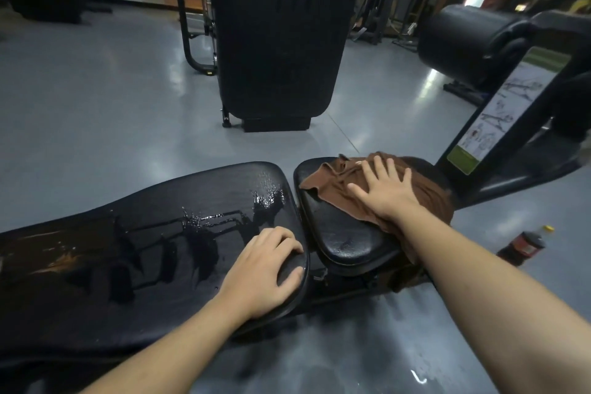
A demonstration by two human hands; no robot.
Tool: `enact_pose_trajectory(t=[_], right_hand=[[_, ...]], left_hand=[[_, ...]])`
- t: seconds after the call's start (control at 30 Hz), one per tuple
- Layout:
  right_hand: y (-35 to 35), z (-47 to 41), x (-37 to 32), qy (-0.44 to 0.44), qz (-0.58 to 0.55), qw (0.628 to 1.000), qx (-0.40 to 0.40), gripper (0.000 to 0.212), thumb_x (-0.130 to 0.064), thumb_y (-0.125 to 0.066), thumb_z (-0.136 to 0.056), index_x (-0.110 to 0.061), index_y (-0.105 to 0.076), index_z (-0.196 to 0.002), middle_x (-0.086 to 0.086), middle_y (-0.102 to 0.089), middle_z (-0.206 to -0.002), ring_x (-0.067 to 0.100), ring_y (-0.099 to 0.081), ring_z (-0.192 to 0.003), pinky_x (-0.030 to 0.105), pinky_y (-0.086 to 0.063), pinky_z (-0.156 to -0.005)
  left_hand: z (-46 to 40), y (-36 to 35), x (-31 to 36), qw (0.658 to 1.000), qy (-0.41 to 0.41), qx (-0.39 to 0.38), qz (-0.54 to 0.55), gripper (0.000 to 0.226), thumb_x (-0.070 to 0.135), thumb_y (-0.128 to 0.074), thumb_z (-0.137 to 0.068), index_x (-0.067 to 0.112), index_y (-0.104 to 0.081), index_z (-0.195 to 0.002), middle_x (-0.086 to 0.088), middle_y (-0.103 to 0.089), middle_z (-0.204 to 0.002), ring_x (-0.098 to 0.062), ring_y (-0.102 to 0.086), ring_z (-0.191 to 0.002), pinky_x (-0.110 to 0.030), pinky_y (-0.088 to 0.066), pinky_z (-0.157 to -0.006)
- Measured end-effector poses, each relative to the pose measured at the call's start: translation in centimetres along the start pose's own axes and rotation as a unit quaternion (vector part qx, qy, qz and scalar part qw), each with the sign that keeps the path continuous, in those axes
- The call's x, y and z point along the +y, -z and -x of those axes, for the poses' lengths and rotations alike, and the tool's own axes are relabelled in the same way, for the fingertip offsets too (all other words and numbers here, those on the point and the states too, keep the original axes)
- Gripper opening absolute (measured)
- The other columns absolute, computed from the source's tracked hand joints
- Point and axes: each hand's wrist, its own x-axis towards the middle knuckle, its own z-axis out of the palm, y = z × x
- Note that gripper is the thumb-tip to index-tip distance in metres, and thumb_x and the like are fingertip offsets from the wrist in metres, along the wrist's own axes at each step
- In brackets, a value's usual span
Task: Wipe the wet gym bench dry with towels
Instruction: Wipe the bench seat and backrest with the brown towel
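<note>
At nine o'clock in the head view lay the long back pad [96,265] of the black gym bench, stretching from the left edge toward the centre. Its surface was wet: pooled water [204,224] glistened across the middle, with beads and streaks running up toward the pad's far right corner at about eleven o'clock of the left hand.

The left hand [265,269] rested at the pad's right end, near six o'clock of the frame. It gripped the rounded edge, fingers curled over the top and the thumb lying along the near rim.

Across a narrow gap, at three o'clock of that hand, sat the smaller seat pad [339,233]. A brown towel [332,179] was spread over its far half, rumpled at the left and trailing off the pad's right side. The right hand [387,189] pressed flat on the towel, fingers straight and splayed, grasping nothing.

Behind, at twelve o'clock, stood an upright black padded machine [275,35] on the grey floor [96,99]. At two o'clock a roller pad [470,38] hung beside an instruction placard [499,112]. At four o'clock a dark soda bottle [524,246] with a yellow cap stood on the floor, well apart from the bench.
</note>
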Motion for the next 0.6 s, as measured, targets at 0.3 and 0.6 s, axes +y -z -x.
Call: enact_pose_trajectory(t=[0.3,0.6], right_hand=[[-2.6,7.9,-3.9,0.108,0.020,0.993,0.052,0.082,-0.074,-0.005,-0.091,-0.031,0.001,-0.160,0.007,0.007,-0.169,0.030,0.010,-0.155,0.060,0.003,-0.121],[-3.6,9.0,-2.2,0.106,-0.007,0.989,0.102,0.075,-0.074,-0.009,-0.093,-0.039,-0.005,-0.159,0.005,-0.001,-0.169,0.031,0.005,-0.155,0.060,0.001,-0.121]], left_hand=[[0.0,0.2,0.1,1.000,-0.003,-0.003,-0.014,0.028,0.045,-0.055,-0.092,0.027,-0.059,-0.113,0.013,-0.048,-0.117,-0.013,-0.048,-0.107,-0.033,-0.043,-0.094],[0.1,0.1,-0.1,1.000,-0.004,-0.009,-0.016,0.029,0.046,-0.054,-0.092,0.029,-0.059,-0.115,0.016,-0.048,-0.118,-0.010,-0.048,-0.109,-0.030,-0.041,-0.094]])
